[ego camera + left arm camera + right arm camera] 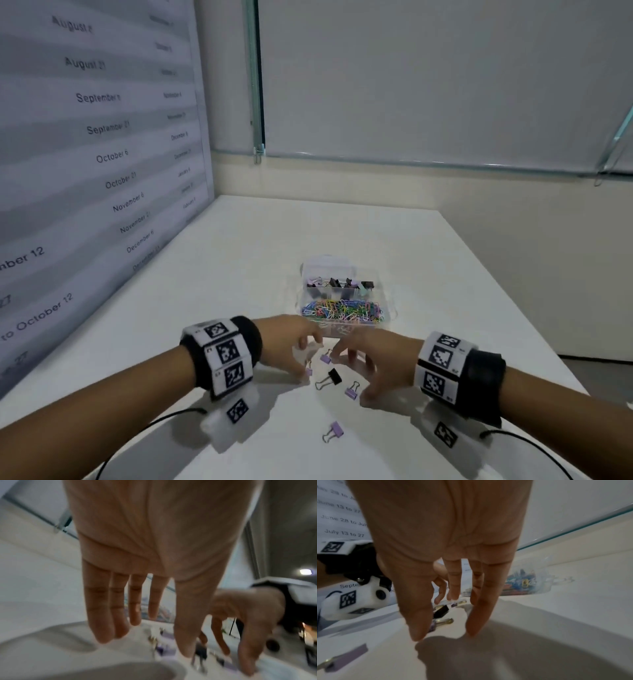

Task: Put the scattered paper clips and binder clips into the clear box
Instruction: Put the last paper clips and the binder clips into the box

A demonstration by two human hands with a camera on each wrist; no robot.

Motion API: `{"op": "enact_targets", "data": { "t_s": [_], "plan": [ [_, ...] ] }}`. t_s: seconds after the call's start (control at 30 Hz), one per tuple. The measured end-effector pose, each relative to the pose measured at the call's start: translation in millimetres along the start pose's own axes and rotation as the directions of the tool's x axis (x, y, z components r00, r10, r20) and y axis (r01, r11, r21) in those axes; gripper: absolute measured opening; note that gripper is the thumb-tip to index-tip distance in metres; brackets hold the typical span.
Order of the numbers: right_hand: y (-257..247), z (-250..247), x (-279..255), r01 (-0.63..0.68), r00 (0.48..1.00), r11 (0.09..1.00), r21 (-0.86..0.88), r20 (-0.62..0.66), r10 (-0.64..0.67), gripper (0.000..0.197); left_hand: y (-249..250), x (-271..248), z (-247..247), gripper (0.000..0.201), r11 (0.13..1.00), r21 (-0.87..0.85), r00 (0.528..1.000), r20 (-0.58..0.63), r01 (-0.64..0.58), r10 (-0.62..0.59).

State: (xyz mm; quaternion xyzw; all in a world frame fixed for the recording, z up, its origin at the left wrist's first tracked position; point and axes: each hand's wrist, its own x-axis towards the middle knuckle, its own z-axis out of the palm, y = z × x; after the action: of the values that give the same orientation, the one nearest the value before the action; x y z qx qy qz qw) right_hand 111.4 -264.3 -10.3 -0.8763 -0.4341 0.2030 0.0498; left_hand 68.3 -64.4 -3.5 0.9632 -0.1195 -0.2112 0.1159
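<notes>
The surface (239, 260) is white and flat, with a date chart (96, 154) standing along its left edge. The box (390, 305) is clear plastic, sits near the middle of the surface just beyond both hands, and is open at the top. Its far part holds binder clips (339, 283), black and pale purple; its near part holds a dense layer of paper clips (342, 310) in mixed colours.

Five binder clips lie loose on the surface in front of the box. A black clip (334, 376) with wire handles lies between the two hands. A purple clip (352, 391) lies just beside it, near the right thumb. A second purple clip (334, 430) lies nearest the person, well apart from the others. Two smaller purple clips (325, 358) lie between the fingertips of both hands; the other one (309, 371) is at the left thumb.

The left hand (291, 346) hangs over the surface with fingers (101, 615) extended and slightly apart, holding nothing. Whether the thumb touches the small clip cannot be told.

The right hand (373, 363) is likewise spread, fingers (479, 608) pointing down at the surface, thumb apart from them, holding nothing.
</notes>
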Motion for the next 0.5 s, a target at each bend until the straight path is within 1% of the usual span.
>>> {"op": "enact_targets", "data": {
  "t_s": [0.07,0.13,0.2,0.27,0.37,0.5],
  "plan": [
    [-5,3,3,0.029,1.0,1.0,-0.01,-0.007,-0.029,0.062,1,0,9,0.067,1.0,-0.018,0.999,-0.034,-0.017,0.016],
    [-12,3,6,0.076,0.997,0.997,0.012,-0.01,-0.076,0.051,4,2,12,0.068,0.997,-0.041,0.996,-0.058,-0.072,0.07],
    [-16,3,8,0.103,0.995,0.993,0.055,-0.009,-0.103,0.034,11,3,13,0.058,0.995,-0.025,0.994,-0.045,-0.101,0.099],
    [-17,3,8,0.091,0.996,0.993,0.077,0.003,-0.092,0.024,17,4,12,0.045,0.995,-0.015,0.995,-0.032,-0.098,0.097],
    [-15,4,5,0.054,0.998,0.994,0.095,0.006,-0.055,0.022,18,4,13,0.033,0.994,-0.036,0.994,-0.034,-0.105,0.104],
    [-13,8,0,-0.016,1.0,0.996,0.091,0.009,0.015,0.022,19,0,16,0.019,0.994,-0.015,0.993,-0.06,-0.105,0.104]
  ]
}}
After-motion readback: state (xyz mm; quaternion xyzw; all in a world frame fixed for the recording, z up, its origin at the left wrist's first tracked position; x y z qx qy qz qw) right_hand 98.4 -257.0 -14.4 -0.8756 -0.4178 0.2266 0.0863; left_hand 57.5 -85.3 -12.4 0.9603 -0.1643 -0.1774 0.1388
